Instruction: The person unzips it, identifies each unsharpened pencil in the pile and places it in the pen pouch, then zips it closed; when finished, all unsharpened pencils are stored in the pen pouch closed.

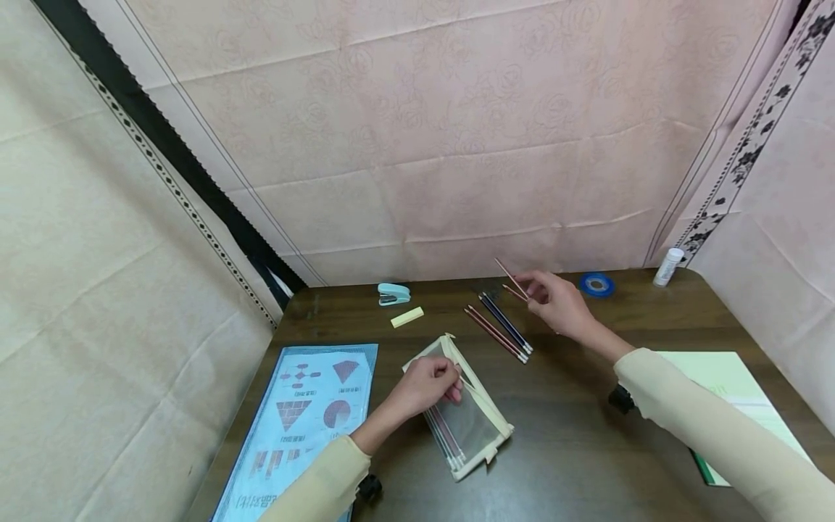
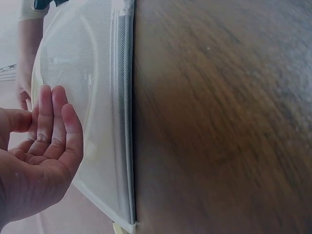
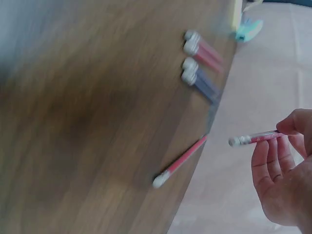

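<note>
A mesh zipper pouch (image 1: 485, 431) with cream edging lies on the table, several pencils (image 1: 446, 436) visible inside it. My left hand (image 1: 427, 384) is over its upper part, thumb and index finger pinching its edge; in the left wrist view the other fingers (image 2: 45, 114) are loosely bent against the mesh. My right hand (image 1: 557, 306) holds a red pencil (image 3: 258, 138) between thumb and fingers, raised above the table, its white-capped end pointing away from the palm. Below that hand another red pencil (image 3: 181, 160) lies on the wood. Two dark blue pencils (image 1: 504, 320) and two red pencils (image 1: 492, 330) lie between the hands.
A light-blue stapler (image 1: 393, 293) and yellow sticky notes (image 1: 407, 317) lie at the back. Blue tape (image 1: 596, 284) and a white bottle (image 1: 668, 267) are back right. A blue printed folder (image 1: 306, 420) lies left, a green-and-white book (image 1: 711, 370) right. Cloth curtains (image 1: 457, 145) surround the table.
</note>
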Demonstrator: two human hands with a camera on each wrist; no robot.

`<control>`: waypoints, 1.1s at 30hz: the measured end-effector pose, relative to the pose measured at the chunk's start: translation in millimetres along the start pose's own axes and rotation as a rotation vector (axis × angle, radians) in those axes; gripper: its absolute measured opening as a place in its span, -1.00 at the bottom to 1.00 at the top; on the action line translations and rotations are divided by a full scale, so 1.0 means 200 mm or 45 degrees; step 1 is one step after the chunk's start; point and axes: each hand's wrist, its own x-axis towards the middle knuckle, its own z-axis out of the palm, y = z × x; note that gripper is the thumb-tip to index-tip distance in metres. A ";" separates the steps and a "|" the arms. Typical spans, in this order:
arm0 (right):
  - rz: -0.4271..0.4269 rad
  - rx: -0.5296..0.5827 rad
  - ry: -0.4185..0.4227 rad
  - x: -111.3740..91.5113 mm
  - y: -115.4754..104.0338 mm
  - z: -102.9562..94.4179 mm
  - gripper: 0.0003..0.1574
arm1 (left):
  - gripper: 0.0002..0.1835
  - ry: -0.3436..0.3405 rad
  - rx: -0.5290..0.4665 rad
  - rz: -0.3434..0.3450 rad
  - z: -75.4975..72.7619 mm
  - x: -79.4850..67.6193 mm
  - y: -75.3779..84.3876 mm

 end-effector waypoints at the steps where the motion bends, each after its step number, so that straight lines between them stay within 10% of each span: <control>1: -0.003 0.023 0.005 -0.01 -0.02 0.00 -0.39 | -0.70 0.001 -0.001 0.000 0.00 0.00 0.00; 24: 0.004 0.409 -0.108 -0.25 -0.25 0.18 -0.40 | -0.69 0.026 -0.047 0.024 0.03 0.03 -0.01; 33: 0.175 0.599 -0.244 -0.36 -0.34 0.28 -0.42 | -0.70 0.035 -0.040 0.005 0.02 0.02 0.00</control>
